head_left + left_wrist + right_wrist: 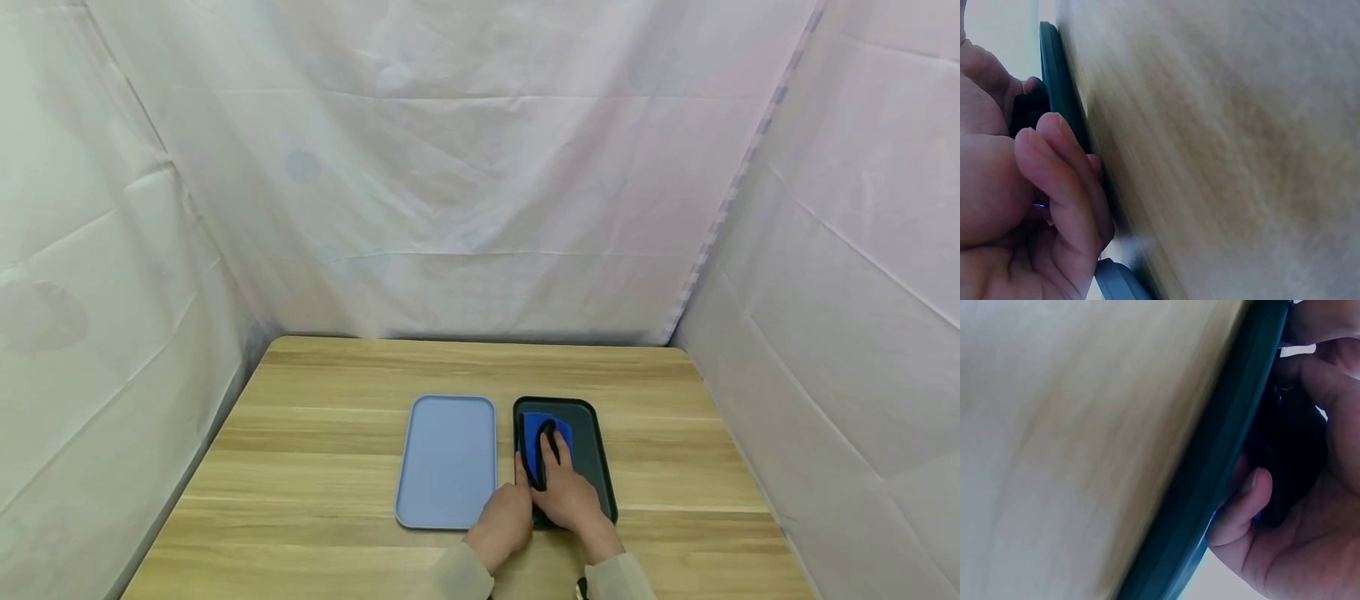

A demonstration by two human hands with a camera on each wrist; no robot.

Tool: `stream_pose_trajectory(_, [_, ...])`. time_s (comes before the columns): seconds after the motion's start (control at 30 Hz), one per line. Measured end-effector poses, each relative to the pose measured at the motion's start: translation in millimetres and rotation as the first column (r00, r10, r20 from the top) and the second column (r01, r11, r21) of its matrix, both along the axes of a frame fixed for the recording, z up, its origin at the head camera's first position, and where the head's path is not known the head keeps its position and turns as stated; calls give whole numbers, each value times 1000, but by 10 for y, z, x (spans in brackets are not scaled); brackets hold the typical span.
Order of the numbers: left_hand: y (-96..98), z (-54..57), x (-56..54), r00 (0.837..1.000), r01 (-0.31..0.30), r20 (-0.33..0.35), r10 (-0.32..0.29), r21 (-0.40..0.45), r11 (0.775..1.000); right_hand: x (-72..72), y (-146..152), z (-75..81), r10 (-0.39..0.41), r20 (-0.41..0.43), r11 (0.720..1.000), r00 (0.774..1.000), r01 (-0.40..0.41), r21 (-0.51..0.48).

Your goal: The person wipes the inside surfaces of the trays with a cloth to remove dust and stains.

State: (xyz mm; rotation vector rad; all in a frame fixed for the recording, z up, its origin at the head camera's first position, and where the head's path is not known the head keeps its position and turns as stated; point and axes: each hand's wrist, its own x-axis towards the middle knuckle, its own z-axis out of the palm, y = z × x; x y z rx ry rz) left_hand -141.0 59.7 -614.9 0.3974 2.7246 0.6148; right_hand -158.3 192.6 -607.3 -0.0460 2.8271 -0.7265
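A dark green tray (592, 450) lies on the table, holding a soft-looking blue piece with black edging and a black strap (530, 429); its exact kind is unclear. My right hand (570, 496) is over this piece, two fingers spread on its upper part and the thumb by its lower left. In the right wrist view, dark material (1297, 444) fills the space between thumb and curled fingers. My left hand (506, 517) points one finger along the green tray's left side. Its other fingers (1063, 181) curl in the left wrist view; whether they pinch anything is hidden.
A light blue tray (450, 458) lies left of the green one, with a narrow gap between them. Both rest on a wood-grain table (315, 433). Pale hanging sheets (480, 183) enclose the back and both sides.
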Motion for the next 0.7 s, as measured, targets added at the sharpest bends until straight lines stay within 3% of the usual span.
stream_pose_trajectory(0.37, [5,0,-24,1000,8,-8,-8,-15,1000,39,124,0,32,16,999,999,-31,-36])
stream_pose_trajectory(0.7, [0,-1,-33,1000,14,-27,-15,-15,1000,88,309,43,110,33,992,993,-107,-63])
